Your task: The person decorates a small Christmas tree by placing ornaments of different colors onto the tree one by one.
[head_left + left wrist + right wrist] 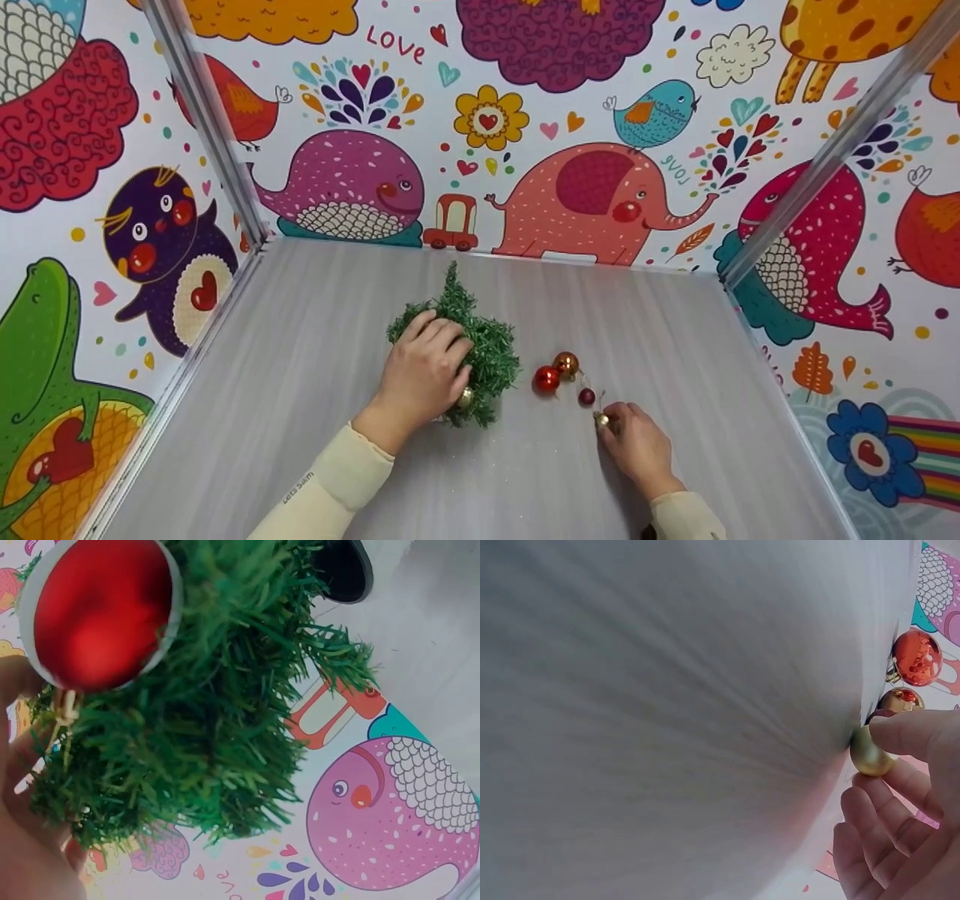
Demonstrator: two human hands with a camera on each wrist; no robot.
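A small green artificial Christmas tree [491, 352] is in the middle of the table. My left hand [427, 364] grips it, with fingers curled over its branches. A gold ball ornament [466, 397] shows on the tree beside my left thumb. In the left wrist view a red ball ornament [105, 611] with a gold cap hangs among the branches, near my left hand [30, 840]. To the right of the tree, my right hand [641, 446] pinches a small gold ball ornament [871, 752] between thumb and fingers, down close to the table.
Between the tree and my right hand lie a shiny red ball [546, 380], a copper-gold ball [566, 364] and a small dark red ball [586, 397]. Walls with cartoon animals [585, 202] and metal corner posts [217, 127] enclose the table [300, 315]. A dark rounded object [345, 570] shows beside the tree.
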